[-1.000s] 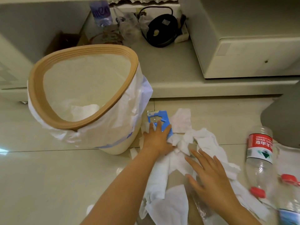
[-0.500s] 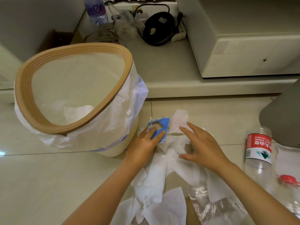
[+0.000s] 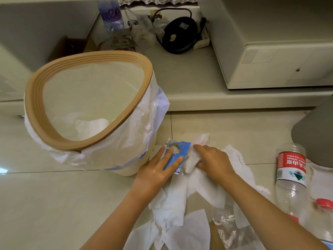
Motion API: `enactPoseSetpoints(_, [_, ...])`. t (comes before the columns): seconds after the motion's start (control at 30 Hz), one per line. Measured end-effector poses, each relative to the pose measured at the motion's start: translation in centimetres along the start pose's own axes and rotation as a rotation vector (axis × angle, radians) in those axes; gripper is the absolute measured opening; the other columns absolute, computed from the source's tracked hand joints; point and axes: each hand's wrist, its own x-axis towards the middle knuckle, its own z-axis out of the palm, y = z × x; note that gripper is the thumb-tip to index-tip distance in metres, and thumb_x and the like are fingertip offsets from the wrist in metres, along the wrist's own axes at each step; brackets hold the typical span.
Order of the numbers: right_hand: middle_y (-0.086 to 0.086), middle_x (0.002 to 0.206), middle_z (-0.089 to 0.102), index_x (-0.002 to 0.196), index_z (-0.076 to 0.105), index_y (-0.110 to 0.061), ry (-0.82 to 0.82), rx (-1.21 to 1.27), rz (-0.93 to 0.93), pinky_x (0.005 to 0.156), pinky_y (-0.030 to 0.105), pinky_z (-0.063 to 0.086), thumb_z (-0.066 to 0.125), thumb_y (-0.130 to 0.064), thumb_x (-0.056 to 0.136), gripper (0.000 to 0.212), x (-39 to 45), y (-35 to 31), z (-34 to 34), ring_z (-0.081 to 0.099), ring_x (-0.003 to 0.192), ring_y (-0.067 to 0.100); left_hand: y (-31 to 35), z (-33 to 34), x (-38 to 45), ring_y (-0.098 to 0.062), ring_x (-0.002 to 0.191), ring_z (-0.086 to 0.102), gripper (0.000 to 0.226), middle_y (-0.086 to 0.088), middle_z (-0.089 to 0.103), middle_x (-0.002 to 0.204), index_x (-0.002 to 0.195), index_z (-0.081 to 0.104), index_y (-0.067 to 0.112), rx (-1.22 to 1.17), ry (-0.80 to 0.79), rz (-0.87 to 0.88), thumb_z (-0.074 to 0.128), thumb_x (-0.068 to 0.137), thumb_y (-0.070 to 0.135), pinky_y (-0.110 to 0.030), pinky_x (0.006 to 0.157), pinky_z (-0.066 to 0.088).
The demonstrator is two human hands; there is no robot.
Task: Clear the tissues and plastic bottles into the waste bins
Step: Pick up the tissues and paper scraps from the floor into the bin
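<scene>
Since the earlier frame my right hand (image 3: 212, 162) has closed on tissues (image 3: 191, 184) at 5 o'clock of the bin (image 3: 86, 147); left hand (image 3: 156, 170) open-fingered. Soft, light: I gather bunched folds.

I read this as a home interior: glossy tiled floor (image 3: 54, 204), bag-lined waste bin (image 3: 86, 105), low cream cabinet ledge (image 3: 198, 83) at far side carrying a black kettle base (image 3: 178, 36) and lace trim (image 3: 158, 0).

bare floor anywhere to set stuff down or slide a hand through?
Free: tile left of the left hand, in front of the waste bin; also tile between the step and the tissues. Crowded: tissues and blue wrapper under both hands, right hand included; plastic bottle further right.
</scene>
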Motion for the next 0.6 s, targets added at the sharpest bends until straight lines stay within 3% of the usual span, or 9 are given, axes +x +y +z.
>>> enactPoseSetpoints(0.07, [0.005, 0.100, 0.062, 0.120, 0.050, -0.020, 0.050, -0.005, -0.028, 0.062, 0.034, 0.045, 0.052, -0.019, 0.087, 0.033, -0.5, 0.0, 0.4, 0.061, 0.087, 0.029, 0.2, -0.3, -0.4, -0.027, 0.109, 0.065, 0.053, -0.011, 0.068, 0.117, 0.125, 0.050, 0.022, 0.029, 0.025, 0.016, 0.012, 0.099, -0.005, -0.023, 0.055, 0.053])
enactPoseSetpoints(0.23, [0.005, 0.068, 0.060, 0.089, 0.066, -0.015, 0.198, -0.014, -0.092, 0.038, 0.026, 0.028, 0.072, 0.004, 0.056, 0.039, -2.1, 0.2, -0.1, 0.058, 0.054, 0.029, 0.7, -1.8, -0.8, -0.026, 0.112, 0.064, 0.048, -0.010, 0.067, 0.121, 0.127, 0.052, 0.022, 0.045, 0.073, 0.050, 0.022, 0.100, -0.005, -0.025, 0.060, 0.056])
enactPoseSetpoints(0.37, [-0.001, 0.078, 0.064, 0.090, 0.065, -0.020, 0.428, 0.094, -0.111, 0.036, 0.031, 0.041, 0.060, 0.001, 0.061, 0.037, -4.2, 0.0, -2.2, 0.060, 0.061, 0.024, 1.1, -4.3, -0.9, -0.025, 0.115, 0.062, 0.043, -0.010, 0.065, 0.124, 0.128, 0.053, 0.020, 0.037, 0.125, 0.084, 0.033, 0.098, -0.004, -0.026, 0.063, 0.056])
enactPoseSetpoints(0.5, [-0.004, 0.087, 0.068, 0.091, 0.070, -0.018, 0.591, 0.095, -0.154, 0.040, 0.024, 0.038, 0.042, -0.007, 0.068, 0.038, -7.0, -0.5, -5.1, 0.062, 0.067, 0.020, 1.4, -7.0, -1.3, -0.026, 0.119, 0.059, 0.043, -0.011, 0.062, 0.127, 0.129, 0.055, 0.021, 0.031, 0.163, 0.106, 0.039, 0.097, -0.004, -0.028, 0.068, 0.057])
enactPoseSetpoints(0.6, [-0.002, 0.092, 0.069, 0.093, 0.070, -0.015, 0.671, 0.094, -0.196, 0.043, 0.032, 0.047, 0.055, 0.006, 0.068, 0.036, -8.6, -0.7, -7.0, 0.063, 0.071, 0.022, 2.1, -9.4, -1.4, -0.026, 0.120, 0.058, 0.044, -0.010, 0.062, 0.128, 0.127, 0.062, 0.021, 0.023, 0.195, 0.115, 0.042, 0.096, -0.003, -0.030, 0.069, 0.057])
